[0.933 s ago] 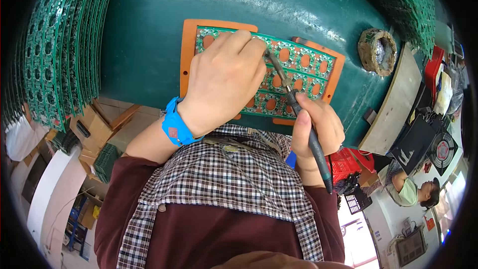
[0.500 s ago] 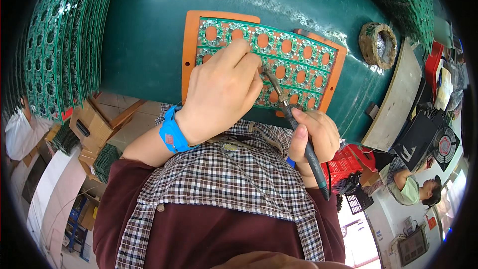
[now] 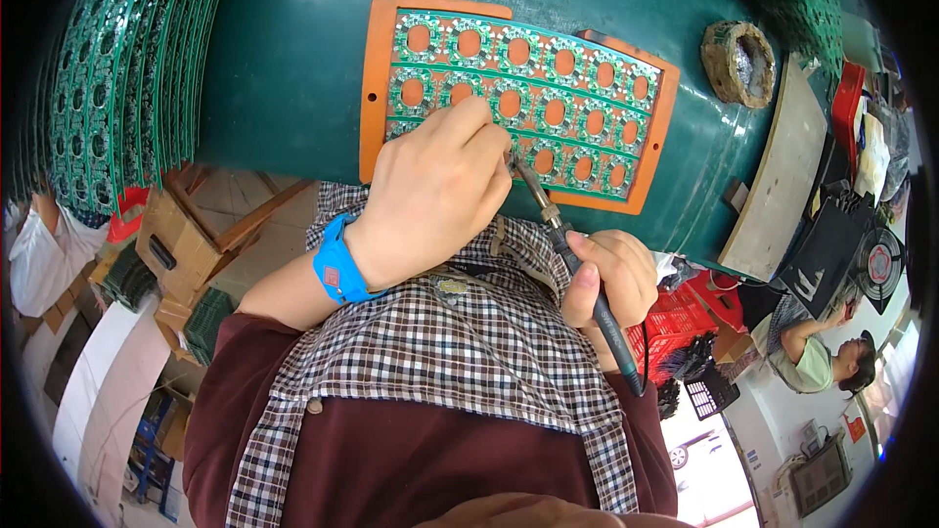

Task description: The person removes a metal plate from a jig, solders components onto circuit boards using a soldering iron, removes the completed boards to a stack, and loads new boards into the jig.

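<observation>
The circuit board (image 3: 531, 123) lies partly beneath the left grip (image 3: 432, 179), closure hidden; the right grip (image 3: 620, 277) clasps a soldering iron (image 3: 563, 242).

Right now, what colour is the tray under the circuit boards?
The tray is orange; see the head view.

circuit panel (image 3: 533, 107) in tray (image 3: 377, 54)

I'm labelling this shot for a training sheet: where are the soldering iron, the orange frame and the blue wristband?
Soldering iron (image 3: 604, 321): head view, on the dark handle.
Orange frame (image 3: 376, 59): head view, on the left rim.
Blue wristband (image 3: 340, 262): head view, mid-band.
</observation>
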`<state>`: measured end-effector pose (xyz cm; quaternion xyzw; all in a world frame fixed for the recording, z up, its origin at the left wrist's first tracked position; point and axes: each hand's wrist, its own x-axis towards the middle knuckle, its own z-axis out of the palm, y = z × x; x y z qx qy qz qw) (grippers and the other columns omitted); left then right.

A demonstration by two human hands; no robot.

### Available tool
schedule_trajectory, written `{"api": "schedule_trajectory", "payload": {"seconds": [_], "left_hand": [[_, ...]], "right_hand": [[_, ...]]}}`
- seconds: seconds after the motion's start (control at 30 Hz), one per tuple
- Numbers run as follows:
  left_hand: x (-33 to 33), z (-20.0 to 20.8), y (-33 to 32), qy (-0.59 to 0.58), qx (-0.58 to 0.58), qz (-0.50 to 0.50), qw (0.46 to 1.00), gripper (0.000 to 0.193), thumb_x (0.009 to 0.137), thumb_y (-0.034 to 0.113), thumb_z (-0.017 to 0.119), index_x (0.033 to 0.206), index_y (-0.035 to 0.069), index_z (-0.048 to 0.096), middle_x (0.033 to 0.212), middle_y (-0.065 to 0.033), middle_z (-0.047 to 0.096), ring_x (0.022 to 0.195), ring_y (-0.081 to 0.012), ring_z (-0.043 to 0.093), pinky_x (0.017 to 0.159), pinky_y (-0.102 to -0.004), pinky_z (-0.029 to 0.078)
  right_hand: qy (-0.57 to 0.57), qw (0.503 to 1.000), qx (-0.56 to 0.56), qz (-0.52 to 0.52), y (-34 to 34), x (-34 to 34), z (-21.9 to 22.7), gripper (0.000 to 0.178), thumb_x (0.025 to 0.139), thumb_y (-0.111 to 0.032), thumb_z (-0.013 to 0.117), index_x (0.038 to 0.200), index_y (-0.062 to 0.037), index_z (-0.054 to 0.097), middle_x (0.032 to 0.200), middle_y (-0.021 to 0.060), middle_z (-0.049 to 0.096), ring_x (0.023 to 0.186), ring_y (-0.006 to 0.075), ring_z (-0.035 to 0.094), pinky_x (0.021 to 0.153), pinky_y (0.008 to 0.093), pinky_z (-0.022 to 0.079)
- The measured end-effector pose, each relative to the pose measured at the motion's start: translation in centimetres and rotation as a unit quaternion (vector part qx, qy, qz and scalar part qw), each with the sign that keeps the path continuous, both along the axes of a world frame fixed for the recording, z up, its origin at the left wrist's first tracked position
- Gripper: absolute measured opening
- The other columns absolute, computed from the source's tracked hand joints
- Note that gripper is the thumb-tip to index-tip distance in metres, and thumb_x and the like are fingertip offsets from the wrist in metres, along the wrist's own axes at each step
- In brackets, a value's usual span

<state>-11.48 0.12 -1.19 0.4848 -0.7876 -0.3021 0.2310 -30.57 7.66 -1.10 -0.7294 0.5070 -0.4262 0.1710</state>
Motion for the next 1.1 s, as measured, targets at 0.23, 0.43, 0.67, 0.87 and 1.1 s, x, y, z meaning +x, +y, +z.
{"api": "schedule_trajectory", "payload": {"seconds": [0.23,0.43,0.67,0.87,1.1], "left_hand": [[1.9,0.0,1.3,0.044,-0.019,0.043,0.998,0.015,0.074,-0.005,0.065,0.086,0.002,0.06,0.084,-0.0083,0.055,0.071,-0.0247,0.06,0.059,-0.0336,0.051],[2.4,-0.7,2.0,0.036,-0.048,0.008,0.998,0.016,0.074,-0.001,0.069,0.089,0.002,0.064,0.083,-0.0071,0.054,0.072,-0.0226,0.061,0.057,-0.0322,0.05],[2.7,-0.2,1.2,0.041,-0.032,0.022,0.998,0.015,0.074,0.0,0.07,0.088,0.003,0.065,0.083,-0.0069,0.056,0.07,-0.0209,0.061,0.057,-0.0314,0.05],[1.9,-1.1,-0.8,0.025,-0.13,0.058,0.989,0.015,0.075,0.002,0.065,0.089,0.005,0.06,0.085,-0.0048,0.054,0.07,-0.0217,0.06,0.056,-0.031,0.051],[1.6,-0.9,-0.9,0.022,-0.061,0.05,0.997,0.014,0.075,0.001,0.068,0.088,0.004,0.066,0.084,-0.005,0.056,0.071,-0.0205,0.061,0.059,-0.0313,0.05]], "right_hand": [[-0.005,1.0,0.006,0.004,0.5,0.6,0.3,0.014,0.078,-0.009,0.057,0.08,0.0008,0.066,0.063,0.0078,0.059,0.051,0.0201,0.058,0.047,0.0299,0.045],[0.004,1.0,0.006,0.012,0.3,1.4,-0.2,0.015,0.079,-0.011,0.058,0.081,0.001,0.066,0.063,0.0079,0.06,0.053,0.0204,0.059,0.048,0.0298,0.046],[-0.002,0.999,-0.029,-0.031,0.2,1.1,0.1,0.015,0.078,-0.009,0.057,0.083,0.003,0.065,0.062,0.0095,0.059,0.051,0.0214,0.058,0.047,0.0303,0.046],[0.016,1.0,0.013,-0.021,-2.1,1.5,0.8,0.016,0.078,-0.006,0.058,0.087,0.0051,0.066,0.064,0.0116,0.062,0.052,0.0217,0.06,0.048,0.0298,0.047],[0.012,1.0,0.02,-0.004,-2.6,1.6,0.3,0.015,0.077,-0.006,0.061,0.087,0.004,0.066,0.067,0.0118,0.063,0.052,0.0221,0.06,0.048,0.0292,0.048]]}}
